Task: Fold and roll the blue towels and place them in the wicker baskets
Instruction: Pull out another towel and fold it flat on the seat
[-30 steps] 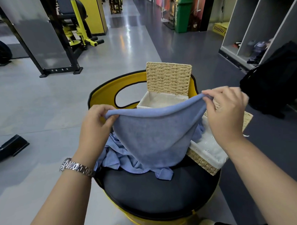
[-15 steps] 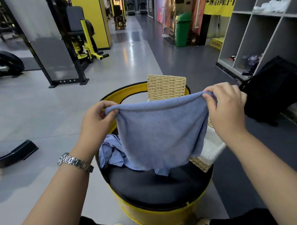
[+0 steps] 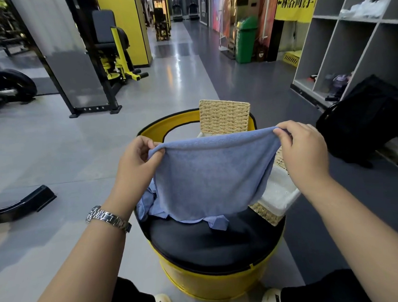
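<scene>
Both hands, left hand [image 3: 137, 163] and right hand [image 3: 304, 154], pinch blue towel [image 3: 213, 177] top corners, spread out; fold step starting, next bring corners together.

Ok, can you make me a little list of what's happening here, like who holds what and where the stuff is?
left hand: pinches the left top corner of the blue towel
right hand: pinches the right top corner
blue towel: stretched between both hands, hanging above the stool
more blue cloth: crumpled on the black seat
wicker baskets: one behind the towel, one on the right, white-lined
</scene>
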A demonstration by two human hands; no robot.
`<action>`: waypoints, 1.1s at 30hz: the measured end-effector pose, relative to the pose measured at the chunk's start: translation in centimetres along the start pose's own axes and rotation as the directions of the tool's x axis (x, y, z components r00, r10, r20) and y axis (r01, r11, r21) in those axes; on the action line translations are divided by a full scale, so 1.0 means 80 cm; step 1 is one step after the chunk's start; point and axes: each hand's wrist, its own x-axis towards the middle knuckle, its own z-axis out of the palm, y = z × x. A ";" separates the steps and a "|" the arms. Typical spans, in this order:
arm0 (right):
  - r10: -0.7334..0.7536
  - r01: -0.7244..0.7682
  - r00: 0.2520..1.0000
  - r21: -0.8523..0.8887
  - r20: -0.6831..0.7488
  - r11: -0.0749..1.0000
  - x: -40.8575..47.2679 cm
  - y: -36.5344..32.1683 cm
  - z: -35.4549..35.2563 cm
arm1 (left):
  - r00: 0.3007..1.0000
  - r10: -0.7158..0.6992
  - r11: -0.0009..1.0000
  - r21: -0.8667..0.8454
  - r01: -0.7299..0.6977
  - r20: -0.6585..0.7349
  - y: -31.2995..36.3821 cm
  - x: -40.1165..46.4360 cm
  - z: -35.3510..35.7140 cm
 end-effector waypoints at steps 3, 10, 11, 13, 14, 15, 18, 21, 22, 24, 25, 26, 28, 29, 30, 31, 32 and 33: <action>-0.007 0.007 1.000 0.022 -0.001 1.000 0.001 -0.002 -0.002 | 1.000 0.024 0.999 0.046 -0.024 0.006 -0.002 0.000 -0.002; 0.009 -0.005 0.991 -0.034 0.134 0.999 -0.002 0.007 -0.003 | 0.996 0.083 0.957 0.280 -0.070 -0.035 -0.011 0.000 -0.006; 0.009 -0.005 0.992 -0.035 0.128 0.999 -0.004 0.006 -0.003 | 0.995 0.095 0.949 0.305 -0.077 -0.042 -0.011 -0.001 -0.006; 0.017 -0.012 0.992 -0.037 0.126 0.999 -0.005 0.005 -0.003 | 0.993 0.110 0.933 0.350 -0.089 -0.041 -0.010 -0.001 -0.006; 0.019 -0.015 0.992 -0.037 0.126 0.999 -0.005 0.005 -0.003 | 0.993 0.114 0.926 0.367 -0.092 -0.037 -0.010 -0.001 -0.006; 0.022 -0.018 0.992 -0.038 0.127 0.999 -0.005 0.004 -0.003 | 0.993 0.109 0.922 0.378 -0.088 -0.036 -0.011 -0.001 -0.007; 0.032 -0.029 0.992 -0.032 0.120 0.999 -0.006 0.003 -0.004 | 0.997 0.061 0.936 0.348 -0.044 -0.038 -0.011 -0.001 -0.009; 0.042 -0.039 0.993 -0.028 0.110 0.999 -0.007 0.001 -0.006 | 0.998 0.041 0.933 0.360 -0.024 -0.040 -0.009 -0.003 -0.008; 0.042 -0.038 0.993 -0.032 0.108 0.999 -0.008 0.002 -0.006 | 0.998 0.040 0.922 0.387 -0.019 -0.045 -0.008 -0.004 -0.008; 0.044 -0.040 0.994 -0.043 0.100 0.998 -0.010 0.004 -0.006 | 0.997 0.057 0.864 0.502 -0.023 -0.052 -0.008 -0.004 -0.011; 0.046 -0.041 0.994 -0.047 0.095 0.998 -0.011 0.005 -0.006 | 0.996 0.074 0.828 0.560 -0.034 -0.049 -0.008 -0.004 -0.012; 0.042 -0.038 0.995 -0.050 0.091 0.998 -0.012 0.005 -0.007 | 0.995 0.088 0.803 0.594 -0.045 -0.043 -0.008 -0.004 -0.013; 0.024 -0.019 0.996 -0.053 0.090 0.998 -0.013 0.005 -0.010 | 0.995 0.095 0.794 0.606 -0.055 -0.033 -0.007 -0.004 -0.014; 0.019 -0.015 0.996 -0.048 0.089 0.999 -0.013 0.004 -0.012 | 0.995 0.093 0.799 0.598 -0.056 -0.031 -0.006 -0.004 -0.015; 0.020 -0.017 0.996 -0.038 0.085 0.999 -0.013 0.003 -0.015 | 0.995 0.092 0.807 0.588 -0.058 -0.028 -0.004 -0.004 -0.015; 0.024 -0.022 0.997 -0.025 0.079 0.999 -0.013 0.002 -0.018 | 0.995 0.093 0.816 0.575 -0.061 -0.027 -0.003 -0.005 -0.015; 0.027 -0.025 0.997 -0.016 0.072 1.000 -0.013 0.000 -0.021 | 0.995 0.093 0.829 0.556 -0.062 -0.028 0.000 -0.006 -0.016; 0.023 -0.023 0.998 -0.011 0.065 1.000 -0.013 -0.001 -0.024 | 0.995 0.090 0.843 0.535 -0.060 -0.031 0.003 -0.007 -0.017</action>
